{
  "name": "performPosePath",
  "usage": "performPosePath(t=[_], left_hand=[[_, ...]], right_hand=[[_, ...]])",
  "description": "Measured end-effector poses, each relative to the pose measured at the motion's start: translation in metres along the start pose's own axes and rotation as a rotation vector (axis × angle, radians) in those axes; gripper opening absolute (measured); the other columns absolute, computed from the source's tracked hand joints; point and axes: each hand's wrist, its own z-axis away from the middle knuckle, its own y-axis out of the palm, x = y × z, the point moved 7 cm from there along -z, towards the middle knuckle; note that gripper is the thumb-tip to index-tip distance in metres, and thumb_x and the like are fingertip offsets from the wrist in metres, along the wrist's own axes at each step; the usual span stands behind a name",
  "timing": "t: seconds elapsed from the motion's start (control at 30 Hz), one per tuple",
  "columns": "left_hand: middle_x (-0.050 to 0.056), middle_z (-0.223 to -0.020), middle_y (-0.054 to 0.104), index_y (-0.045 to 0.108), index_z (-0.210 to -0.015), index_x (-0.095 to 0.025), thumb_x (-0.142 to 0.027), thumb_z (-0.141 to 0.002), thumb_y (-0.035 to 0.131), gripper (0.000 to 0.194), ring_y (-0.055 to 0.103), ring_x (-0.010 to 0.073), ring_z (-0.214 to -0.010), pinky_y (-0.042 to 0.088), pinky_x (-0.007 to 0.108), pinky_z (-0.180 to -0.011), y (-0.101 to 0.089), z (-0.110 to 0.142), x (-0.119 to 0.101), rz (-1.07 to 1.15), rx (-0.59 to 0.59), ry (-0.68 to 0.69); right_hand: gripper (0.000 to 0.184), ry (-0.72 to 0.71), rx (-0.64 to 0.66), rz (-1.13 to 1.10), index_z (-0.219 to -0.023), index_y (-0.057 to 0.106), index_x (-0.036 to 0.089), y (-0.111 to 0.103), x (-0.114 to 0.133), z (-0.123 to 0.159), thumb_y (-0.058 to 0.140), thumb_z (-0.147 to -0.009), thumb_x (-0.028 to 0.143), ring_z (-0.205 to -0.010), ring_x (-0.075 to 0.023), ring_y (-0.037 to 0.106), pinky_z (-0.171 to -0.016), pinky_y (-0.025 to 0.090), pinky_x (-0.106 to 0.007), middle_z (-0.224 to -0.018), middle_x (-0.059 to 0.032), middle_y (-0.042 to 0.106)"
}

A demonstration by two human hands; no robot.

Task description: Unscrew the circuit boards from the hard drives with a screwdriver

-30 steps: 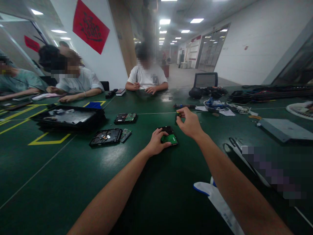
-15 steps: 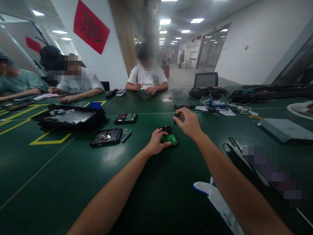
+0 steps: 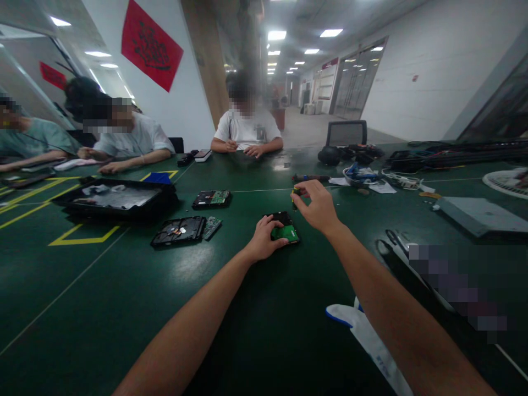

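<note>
My left hand (image 3: 266, 237) grips a hard drive (image 3: 290, 233) lying on the green table, the thumb along its near side and the fingers over its far left part. A green circuit board shows on the drive's upper face. Just past the drive's far right corner, my right hand (image 3: 317, 203) pinches a small screwdriver (image 3: 295, 198) with a dark and yellow handle. It stands roughly upright; its tip is too small to make out. To the left lie an opened drive casing (image 3: 179, 231), a loose circuit board (image 3: 212, 227) and another hard drive (image 3: 212, 199).
A black tray (image 3: 119, 195) sits at the left. Beyond my right hand lie a dark tool (image 3: 309, 177) and a bowl of blue items (image 3: 363, 175). A grey metal box (image 3: 482, 214) is at the right, a white glove (image 3: 371, 335) near my right forearm. Co-workers sit across and left.
My right hand has turned slightly around the screwdriver. The left hand and the hard drive stay in place. The whole view has shifted a little.
</note>
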Motion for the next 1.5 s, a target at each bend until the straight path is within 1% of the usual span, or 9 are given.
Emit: performPosePath(t=[0.13, 0.37, 0.47, 0.67, 0.83, 1.0, 1.2, 1.4, 1.5], left_hand=[[0.019, -0.163, 0.041, 0.066, -0.127, -0.02, -0.04, -0.083, 0.082, 0.052, 0.023, 0.0372, -0.159, 0.023, 0.058, -0.127, 0.0007, -0.0007, 0.0015, -0.008, -0.001, 0.004], [0.018, -0.165, 0.037, 0.066, -0.128, -0.022, -0.04, -0.083, 0.082, 0.051, 0.023, 0.0372, -0.159, 0.024, 0.058, -0.126, -0.0003, 0.0007, 0.0006, -0.002, 0.008, -0.022], [0.019, -0.165, 0.037, 0.065, -0.129, -0.02, -0.04, -0.083, 0.082, 0.053, 0.022, 0.0376, -0.159, 0.023, 0.057, -0.127, -0.0004, 0.0005, -0.0002, 0.0, 0.013, -0.018], [0.018, -0.166, 0.037, 0.065, -0.13, -0.022, -0.041, -0.083, 0.082, 0.053, 0.022, 0.0375, -0.159, 0.022, 0.059, -0.126, 0.0002, -0.0004, 0.0015, -0.009, 0.02, -0.028], [0.019, -0.165, 0.037, 0.065, -0.131, -0.021, -0.042, -0.084, 0.082, 0.054, 0.021, 0.038, -0.159, 0.022, 0.057, -0.127, -0.0002, 0.0002, 0.0011, 0.004, 0.023, -0.022], [0.018, -0.165, 0.038, 0.066, -0.129, -0.022, -0.04, -0.084, 0.082, 0.051, 0.022, 0.0373, -0.159, 0.021, 0.058, -0.127, -0.0002, 0.0005, 0.0013, 0.002, 0.016, -0.02], [0.016, -0.166, 0.038, 0.066, -0.129, -0.023, -0.04, -0.083, 0.083, 0.052, 0.021, 0.037, -0.16, 0.022, 0.059, -0.127, 0.0, 0.0012, 0.0015, 0.017, 0.009, -0.028], [0.018, -0.165, 0.037, 0.066, -0.129, -0.022, -0.04, -0.083, 0.082, 0.052, 0.021, 0.037, -0.16, 0.021, 0.057, -0.127, -0.0007, 0.0012, -0.0002, 0.006, 0.008, -0.019], [0.018, -0.165, 0.037, 0.066, -0.129, -0.021, -0.04, -0.083, 0.083, 0.052, 0.022, 0.0372, -0.159, 0.021, 0.057, -0.127, -0.0007, 0.0012, 0.0, 0.01, 0.01, -0.017]], right_hand=[[0.023, 0.021, 0.003, -0.034, -0.114, 0.062, 0.022, 0.001, -0.0027, 0.0005, 0.062, -0.091, 0.023, -0.095, -0.0261, 0.068, -0.09, 0.057, -0.045, -0.11, -0.0111, 0.069], [0.021, -0.036, 0.013, 0.019, -0.115, 0.064, 0.023, 0.0015, 0.0012, 0.0008, 0.061, -0.095, 0.027, -0.099, -0.0273, 0.067, -0.092, 0.056, -0.047, -0.114, -0.0119, 0.067], [0.024, -0.005, 0.005, -0.009, -0.118, 0.063, 0.022, 0.0026, -0.002, 0.0012, 0.06, -0.093, 0.023, -0.098, -0.027, 0.067, -0.09, 0.057, -0.046, -0.113, -0.0122, 0.068], [0.021, -0.015, 0.0, 0.018, -0.113, 0.065, 0.023, 0.0015, -0.0005, 0.001, 0.064, -0.094, 0.031, -0.096, -0.0277, 0.068, -0.091, 0.057, -0.048, -0.113, -0.0117, 0.068], [0.022, 0.026, -0.018, 0.011, -0.114, 0.062, 0.022, 0.0017, -0.0016, 0.0018, 0.061, -0.093, 0.024, -0.094, -0.0272, 0.068, -0.088, 0.057, -0.046, -0.108, -0.0111, 0.07], [0.019, 0.011, 0.001, 0.049, -0.111, 0.063, 0.024, 0.0011, 0.0003, 0.0017, 0.064, -0.095, 0.033, -0.094, -0.0272, 0.067, -0.087, 0.057, -0.046, -0.109, -0.0107, 0.069], [0.022, 0.016, 0.015, 0.013, -0.114, 0.06, 0.022, 0.0017, -0.0003, 0.0009, 0.06, -0.093, 0.025, -0.093, -0.0263, 0.067, -0.086, 0.058, -0.045, -0.11, -0.0112, 0.068], [0.019, -0.003, 0.016, 0.048, -0.112, 0.061, 0.024, 0.0019, -0.0005, 0.0014, 0.063, -0.094, 0.03, -0.095, -0.0276, 0.067, -0.087, 0.058, -0.046, -0.111, -0.0114, 0.067], [0.021, 0.0, 0.002, 0.044, -0.114, 0.06, 0.023, 0.0021, -0.0022, 0.002, 0.061, -0.093, 0.026, -0.098, -0.0279, 0.067, -0.087, 0.058, -0.046, -0.114, -0.0128, 0.065]])
